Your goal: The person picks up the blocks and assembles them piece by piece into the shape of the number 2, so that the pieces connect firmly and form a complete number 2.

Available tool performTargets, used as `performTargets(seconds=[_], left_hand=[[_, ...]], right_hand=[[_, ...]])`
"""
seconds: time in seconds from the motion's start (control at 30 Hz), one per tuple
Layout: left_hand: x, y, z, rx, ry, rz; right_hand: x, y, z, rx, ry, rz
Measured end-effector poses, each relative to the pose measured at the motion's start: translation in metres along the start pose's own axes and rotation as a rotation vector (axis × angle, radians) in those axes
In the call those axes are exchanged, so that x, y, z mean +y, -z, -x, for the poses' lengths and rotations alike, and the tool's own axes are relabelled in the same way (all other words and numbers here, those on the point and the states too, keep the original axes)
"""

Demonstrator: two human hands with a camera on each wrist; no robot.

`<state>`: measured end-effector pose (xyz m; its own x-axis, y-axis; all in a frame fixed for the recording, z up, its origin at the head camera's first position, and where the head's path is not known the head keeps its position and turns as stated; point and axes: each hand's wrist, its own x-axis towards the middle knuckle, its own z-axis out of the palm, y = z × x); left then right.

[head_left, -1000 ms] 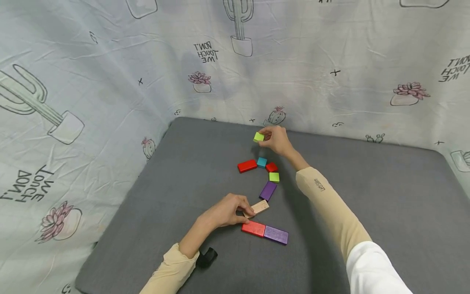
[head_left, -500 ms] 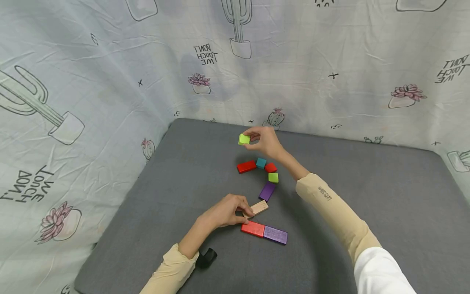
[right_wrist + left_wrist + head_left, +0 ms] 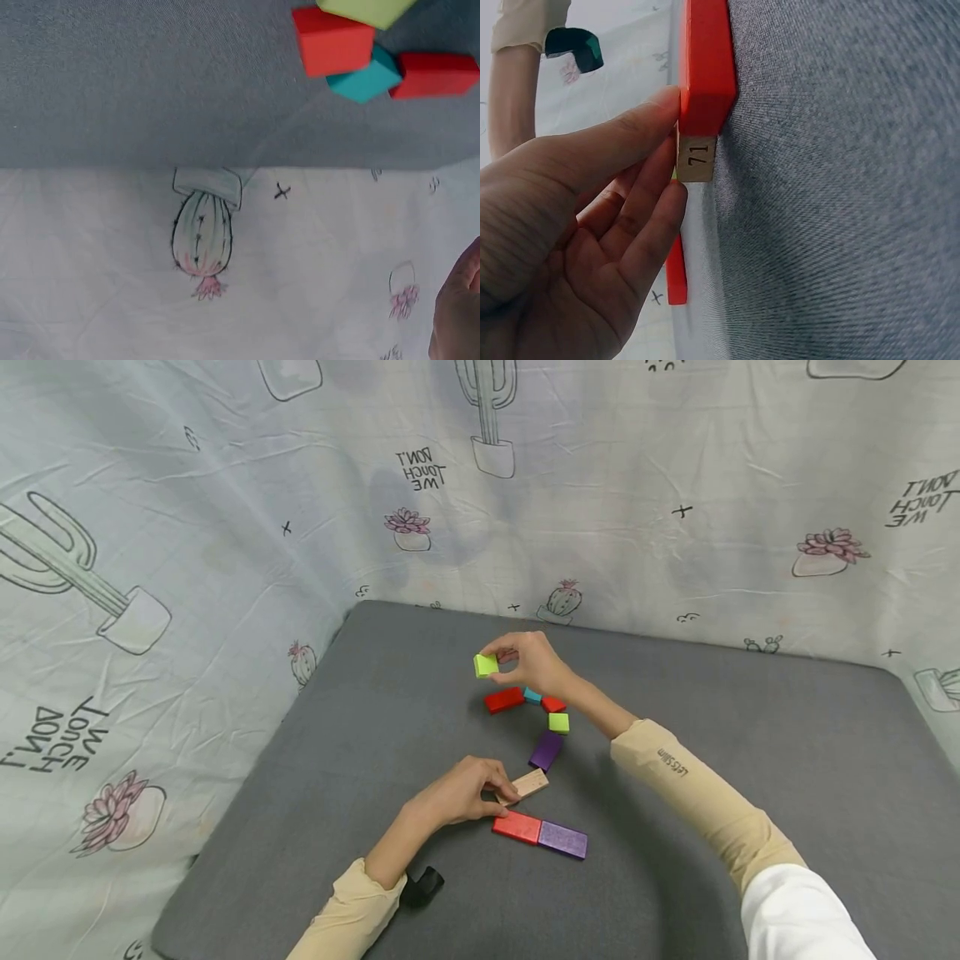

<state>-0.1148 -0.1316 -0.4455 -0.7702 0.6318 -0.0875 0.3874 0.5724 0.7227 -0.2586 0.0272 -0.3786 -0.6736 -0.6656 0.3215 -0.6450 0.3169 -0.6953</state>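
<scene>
My right hand pinches a lime-green block above the far side of the table, just behind a red block. In the right wrist view only part of that hand shows, at the right edge. My left hand has its thumb and fingers about the left end of a plain wooden block, stamped 71 on the end in the left wrist view. Its thumb tip lies at the edge of a nearer red block, which meets a purple block end to end.
A curved row continues from the wooden block: a dark purple block, a lime-green block, a small red block and a teal block. A black object shows beside the left wrist. Printed cloth hangs behind the grey table.
My right hand has carried the lime-green block left, then down and nearer toward the far red block. The left hand and the laid blocks have stayed in place.
</scene>
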Motion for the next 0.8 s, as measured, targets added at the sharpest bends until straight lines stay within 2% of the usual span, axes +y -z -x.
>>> performTargets(seconds=[0.17, 0.57, 0.8], left_hand=[[-0.003, 0.000, 0.002, 0.006, -0.018, -0.010], [-0.005, 0.001, 0.003, 0.008, -0.040, -0.029], [-0.006, 0.001, 0.004, 0.019, -0.065, -0.007]], right_hand=[[0.006, -0.012, -0.002, -0.096, -0.008, 0.043], [0.022, -0.035, -0.011, -0.230, -0.069, 0.076], [0.026, -0.044, -0.014, -0.333, -0.006, 0.115]])
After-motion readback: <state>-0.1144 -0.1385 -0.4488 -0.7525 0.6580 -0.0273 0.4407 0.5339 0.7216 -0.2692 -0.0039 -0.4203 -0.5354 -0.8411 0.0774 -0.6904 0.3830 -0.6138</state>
